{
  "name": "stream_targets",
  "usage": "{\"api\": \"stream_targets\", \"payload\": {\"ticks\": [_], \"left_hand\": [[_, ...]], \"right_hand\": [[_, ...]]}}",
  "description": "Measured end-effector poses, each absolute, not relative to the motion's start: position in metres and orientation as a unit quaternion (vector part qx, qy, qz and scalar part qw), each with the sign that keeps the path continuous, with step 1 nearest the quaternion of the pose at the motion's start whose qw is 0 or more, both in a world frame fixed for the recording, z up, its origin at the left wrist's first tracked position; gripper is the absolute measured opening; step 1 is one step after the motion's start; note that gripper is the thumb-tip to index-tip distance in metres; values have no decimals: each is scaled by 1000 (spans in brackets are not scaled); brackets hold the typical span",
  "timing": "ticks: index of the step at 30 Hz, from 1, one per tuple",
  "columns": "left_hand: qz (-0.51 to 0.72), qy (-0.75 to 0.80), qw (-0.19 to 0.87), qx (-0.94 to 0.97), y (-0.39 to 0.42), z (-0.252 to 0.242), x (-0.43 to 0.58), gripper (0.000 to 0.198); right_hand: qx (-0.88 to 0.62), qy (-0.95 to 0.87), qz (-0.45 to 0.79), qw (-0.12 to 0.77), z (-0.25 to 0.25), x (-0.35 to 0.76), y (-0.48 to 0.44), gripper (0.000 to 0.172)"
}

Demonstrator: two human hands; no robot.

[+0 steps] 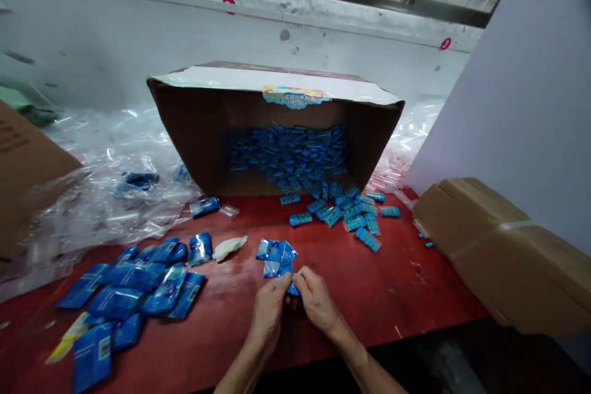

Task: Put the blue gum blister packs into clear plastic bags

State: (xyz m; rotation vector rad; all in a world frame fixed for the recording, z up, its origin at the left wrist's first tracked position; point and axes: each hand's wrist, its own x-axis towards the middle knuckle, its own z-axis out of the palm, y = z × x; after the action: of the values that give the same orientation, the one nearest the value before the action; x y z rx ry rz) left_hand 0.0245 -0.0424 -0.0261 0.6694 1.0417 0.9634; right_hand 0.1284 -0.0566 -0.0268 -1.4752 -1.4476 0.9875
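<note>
My left hand (pixel 271 311) and my right hand (pixel 316 303) meet near the front of the red table (pixel 369 295), both pinched closed on the near edge of a blue plastic packet (pixel 277 258) that lies flat ahead of them. Behind it, a cardboard box (pixel 194 129) lies tipped on its side, its opening toward me, with several small blue blister packs (pixel 295 154) inside. More blue blister packs (pixel 351 215) have spilled out onto the table. A heap of filled blue packets (pixel 133 292) lies at the left.
Crumpled clear plastic film (pixel 92 197) covers the back left. A taped cardboard box (pixel 503 252) sits at the right edge under a white board (pixel 521 98). Another carton (pixel 23 166) stands at far left. A small white wad (pixel 229 247) lies mid-table.
</note>
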Motion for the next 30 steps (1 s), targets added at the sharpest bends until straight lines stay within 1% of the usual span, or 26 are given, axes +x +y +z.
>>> {"api": "stream_targets", "payload": {"ticks": [2,4,5,6,7,8,9,10,12,13,15,17,20,21,24,25,27,29,30], "left_hand": [[386,439,759,286,-43,-16,22,27],[347,429,791,262,-44,-8,16,23],[337,434,797,249,-44,-7,12,21],[334,442,798,236,-44,-6,9,20],[336,451,797,222,-45,-7,6,20],[338,459,795,209,-45,-9,4,20],[336,465,795,198,-46,-11,2,21],[333,470,796,187,-46,-14,1,22],[326,479,799,161,-47,-17,-1,24],[323,484,801,144,-47,-18,-2,24],[313,490,806,110,-48,-18,-3,23],[304,494,810,86,-48,-17,-4,22],[306,493,811,77,-48,-16,-5,23],[310,492,810,76,-49,-16,-5,23],[311,482,816,69,-49,-16,-5,23],[311,477,819,68,-49,-17,-6,22],[314,467,824,69,-48,-17,-6,21],[318,464,824,69,-48,-16,-5,20],[319,467,822,67,-48,-16,-5,20]], "right_hand": [[-578,-600,399,384,-21,140,-55,26],[-592,-634,364,340,-12,165,-50,23],[-621,-644,312,321,-8,181,-46,20],[-673,-637,220,305,-5,199,-40,17],[-725,-623,128,265,-2,217,-34,21],[-776,-592,54,212,-1,234,-27,28],[-817,-555,6,155,-1,248,-21,35],[-841,-531,-7,100,-2,259,-16,41],[-850,-527,-4,22,-7,267,-9,41],[-844,-536,3,1,-10,266,-8,38],[-828,-561,8,-14,-14,258,-8,33],[-816,-577,19,-13,-16,249,-8,36],[-794,-601,88,42,-11,245,-5,48],[-783,-607,116,69,-8,246,-3,49],[-746,-632,167,125,3,242,-3,41],[-729,-635,202,159,6,238,-6,40],[-655,-605,341,296,10,224,-17,41],[-528,-512,507,449,11,206,-31,42],[-470,-462,565,496,11,197,-38,42]]}}
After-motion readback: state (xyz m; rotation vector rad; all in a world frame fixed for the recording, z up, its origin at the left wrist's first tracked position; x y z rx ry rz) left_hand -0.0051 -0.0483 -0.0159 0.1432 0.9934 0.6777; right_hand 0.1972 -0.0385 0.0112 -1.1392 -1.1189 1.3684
